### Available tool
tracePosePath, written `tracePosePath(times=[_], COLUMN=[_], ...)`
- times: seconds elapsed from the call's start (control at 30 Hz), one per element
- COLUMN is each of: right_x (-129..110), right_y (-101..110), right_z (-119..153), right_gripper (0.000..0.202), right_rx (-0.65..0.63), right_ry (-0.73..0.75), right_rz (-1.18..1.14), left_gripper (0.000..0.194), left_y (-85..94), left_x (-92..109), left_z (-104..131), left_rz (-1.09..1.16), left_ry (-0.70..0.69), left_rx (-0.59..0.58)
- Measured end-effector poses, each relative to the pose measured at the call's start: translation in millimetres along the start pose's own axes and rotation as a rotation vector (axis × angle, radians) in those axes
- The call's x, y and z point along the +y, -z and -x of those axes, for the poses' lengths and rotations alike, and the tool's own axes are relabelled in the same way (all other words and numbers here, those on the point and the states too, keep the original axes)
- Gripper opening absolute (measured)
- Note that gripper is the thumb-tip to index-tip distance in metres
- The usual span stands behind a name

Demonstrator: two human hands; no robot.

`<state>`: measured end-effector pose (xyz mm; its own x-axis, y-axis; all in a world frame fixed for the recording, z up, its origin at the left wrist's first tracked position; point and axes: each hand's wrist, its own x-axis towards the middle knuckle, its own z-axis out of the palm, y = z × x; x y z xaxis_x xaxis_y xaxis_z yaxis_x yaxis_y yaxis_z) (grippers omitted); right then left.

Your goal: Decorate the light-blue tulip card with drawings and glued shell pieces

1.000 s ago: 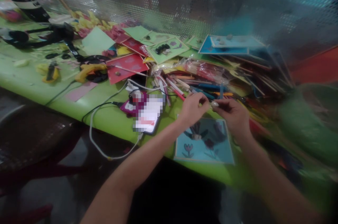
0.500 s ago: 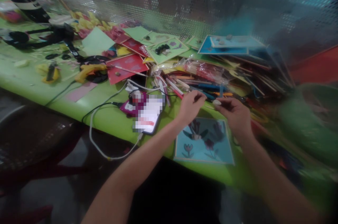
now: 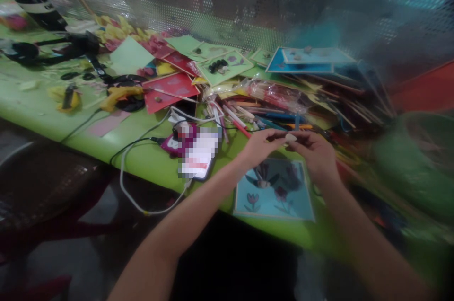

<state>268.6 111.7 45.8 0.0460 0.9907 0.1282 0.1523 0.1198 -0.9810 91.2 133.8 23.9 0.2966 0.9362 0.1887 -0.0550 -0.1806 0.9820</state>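
Note:
Over a light-blue card (image 3: 264, 204), my two hands meet at a small whitish pebble-like piece (image 3: 291, 138). My right hand (image 3: 315, 153) pinches it between thumb and fingers. The fingertips of my left hand (image 3: 262, 146), closed together, press against its left side. Exactly where each fingertip grips is blurred. Below them, the card lies flat near the table edge, bearing drawn tulip-like flowers and a raised flower shape of dark pieces (image 3: 263, 179) with pale bits at its base.
A lit phone (image 3: 202, 154) on a white cable lies left of my hands beside a purple device (image 3: 172, 146). Behind are pens (image 3: 236, 119), decorated cards (image 3: 225, 66) and plastic wrapping. A yellow glue gun (image 3: 122, 95) rests at left. A green rounded object (image 3: 414, 163) stands right.
My left hand has moved right and slightly down, so its fingertips now meet the whitish piece in my right hand. The card and phone have stayed put.

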Motion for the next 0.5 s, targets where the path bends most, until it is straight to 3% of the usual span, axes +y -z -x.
tracePosePath(times=[0.5], right_x=[-2.3], right_y=[-0.9], right_z=[1.9], right_gripper=[0.039], right_rx=[0.009], right_ry=[-0.014], right_rz=[0.025], left_gripper=[0.018], left_y=[-8.2], left_x=[-6.4], left_z=[2.7], left_rz=[-0.060], left_ry=[-0.084], left_rx=[0.048])
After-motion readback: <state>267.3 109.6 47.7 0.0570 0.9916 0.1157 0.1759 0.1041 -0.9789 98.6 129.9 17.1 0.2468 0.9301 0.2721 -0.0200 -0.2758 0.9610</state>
